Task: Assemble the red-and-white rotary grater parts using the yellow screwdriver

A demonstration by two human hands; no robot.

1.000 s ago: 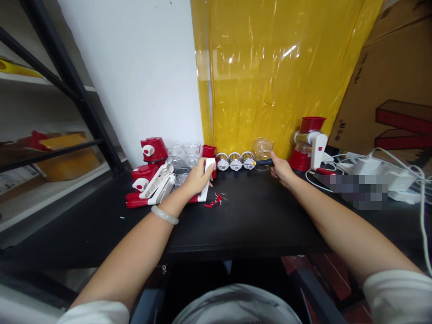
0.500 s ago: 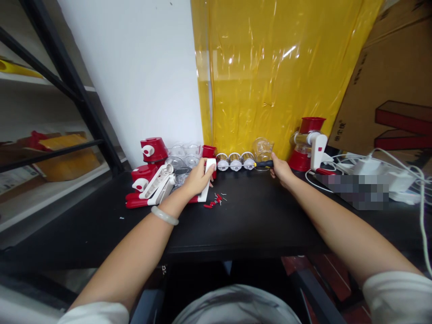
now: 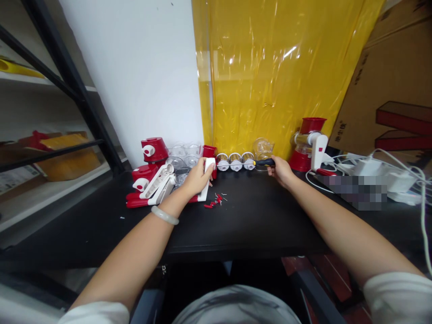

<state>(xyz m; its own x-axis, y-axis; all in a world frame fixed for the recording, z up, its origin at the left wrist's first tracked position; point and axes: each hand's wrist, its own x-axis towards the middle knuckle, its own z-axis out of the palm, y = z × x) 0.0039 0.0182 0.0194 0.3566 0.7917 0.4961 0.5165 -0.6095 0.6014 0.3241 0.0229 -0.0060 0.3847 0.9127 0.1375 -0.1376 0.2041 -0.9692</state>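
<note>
My left hand (image 3: 196, 176) is closed around a white crank handle (image 3: 209, 163) that has a red grip near the table. In my right hand (image 3: 281, 171) is a black-and-yellow screwdriver (image 3: 265, 162), held level by its handle. Its long shaft points left and its tip reaches the side of the white crank handle. Just behind the shaft, three metal grater drums (image 3: 235, 162) lie in a row. Small red pieces and screws (image 3: 218, 199) are scattered on the table in front of my left hand.
At left sit red grinder bodies (image 3: 154, 150), more white crank handles (image 3: 161, 184) and clear plastic parts (image 3: 184, 155). A red-and-white rotary grater (image 3: 308, 143) stands at right, beside white cables and adapters (image 3: 367, 166). A yellow plastic curtain (image 3: 270, 81) hangs behind.
My right hand and the screwdriver have shifted very slightly, and the fingers sit a little differently on the handle. My left hand stays in place on the crank handle.
</note>
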